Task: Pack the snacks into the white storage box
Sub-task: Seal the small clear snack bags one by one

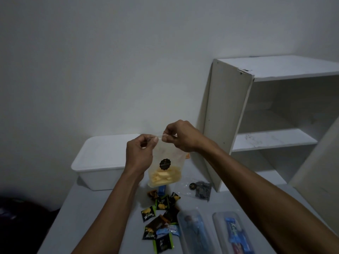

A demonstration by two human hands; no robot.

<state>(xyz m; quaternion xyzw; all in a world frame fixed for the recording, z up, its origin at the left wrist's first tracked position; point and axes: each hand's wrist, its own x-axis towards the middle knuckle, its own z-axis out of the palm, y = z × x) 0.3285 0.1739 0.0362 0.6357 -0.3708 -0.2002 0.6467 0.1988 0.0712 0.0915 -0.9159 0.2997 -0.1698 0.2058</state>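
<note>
I hold up a clear zip bag of yellow snack sticks (165, 173) with a black round label, above the table. My left hand (140, 153) pinches the bag's top edge at the left, and my right hand (180, 137) pinches it at the right. The white storage box (99, 162) sits behind and to the left with its lid on. Several small dark snack packets (161, 217) lie scattered on the table below the bag. A second clear bag with dark pieces (200, 190) lies to the right of them.
Two clear oblong trays (194, 233) (233, 233) with wrapped bars rest at the front edge of the grey table. A white shelf unit (271, 114) stands open at the right, its side panel close to my right forearm. A dark object sits low at the left.
</note>
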